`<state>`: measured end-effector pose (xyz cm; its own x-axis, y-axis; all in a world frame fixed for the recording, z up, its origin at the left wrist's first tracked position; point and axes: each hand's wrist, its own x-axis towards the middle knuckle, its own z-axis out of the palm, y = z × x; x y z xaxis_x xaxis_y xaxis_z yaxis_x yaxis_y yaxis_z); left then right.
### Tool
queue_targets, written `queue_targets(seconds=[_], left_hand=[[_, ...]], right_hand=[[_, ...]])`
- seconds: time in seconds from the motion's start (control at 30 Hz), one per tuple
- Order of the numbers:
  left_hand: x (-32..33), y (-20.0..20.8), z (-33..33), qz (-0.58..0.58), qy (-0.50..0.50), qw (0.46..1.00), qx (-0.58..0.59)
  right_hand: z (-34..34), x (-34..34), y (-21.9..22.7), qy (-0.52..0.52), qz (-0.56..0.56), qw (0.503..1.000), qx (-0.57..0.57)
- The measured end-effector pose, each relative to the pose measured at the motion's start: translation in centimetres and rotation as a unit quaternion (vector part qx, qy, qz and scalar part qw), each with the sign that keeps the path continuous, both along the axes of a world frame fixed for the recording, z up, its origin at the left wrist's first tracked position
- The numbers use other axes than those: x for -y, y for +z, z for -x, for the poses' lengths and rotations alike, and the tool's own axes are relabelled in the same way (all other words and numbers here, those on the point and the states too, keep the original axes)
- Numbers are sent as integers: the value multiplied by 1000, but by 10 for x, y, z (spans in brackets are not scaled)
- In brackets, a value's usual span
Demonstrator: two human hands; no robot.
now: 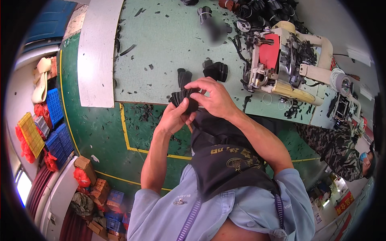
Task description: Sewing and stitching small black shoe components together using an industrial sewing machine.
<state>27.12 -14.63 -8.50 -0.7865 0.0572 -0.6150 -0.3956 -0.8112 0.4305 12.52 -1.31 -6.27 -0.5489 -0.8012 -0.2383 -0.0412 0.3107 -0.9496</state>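
Note:
My left hand [173,117] is wrapped round a fanned stack of thin black pieces [183,98] at the table's near edge. Thumb and fingers of my right hand [213,96] are closed on the same stack from the other side. What the pieces are made of cannot be told. Just beyond the stack a small dark bundle [184,76] lies on the pale green table [157,44]. Another black bundle [217,71] lies past my right hand.
A sewing machine [283,64] with a red panel stands at the right, black scraps around it. Dark bundles [261,12] are heaped at the back. A white board [98,52] covers the table's left end. At far right is a person in camouflage clothing [333,148].

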Motion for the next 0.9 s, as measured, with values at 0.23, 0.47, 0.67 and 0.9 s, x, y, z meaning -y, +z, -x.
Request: queue_targets(seconds=[0.23, 0.47, 0.67, 0.9], left_hand=[[-2, -5, -4, 15, 8, 1000, 7], [-2, -6, -5, 68, 25, 996, 47], [-2, -18, -12, 149, 8, 988, 30], [18, -21, -40, 301, 66, 944, 118]], right_hand=[[-11, 0, -6, -3, -9, 994, -108], [-23, 4, -11, -42, -15, 996, -74], [-26, 6, -21, -16, -41, 998, -53], [-2, 27, -48, -25, -44, 981, -187]])
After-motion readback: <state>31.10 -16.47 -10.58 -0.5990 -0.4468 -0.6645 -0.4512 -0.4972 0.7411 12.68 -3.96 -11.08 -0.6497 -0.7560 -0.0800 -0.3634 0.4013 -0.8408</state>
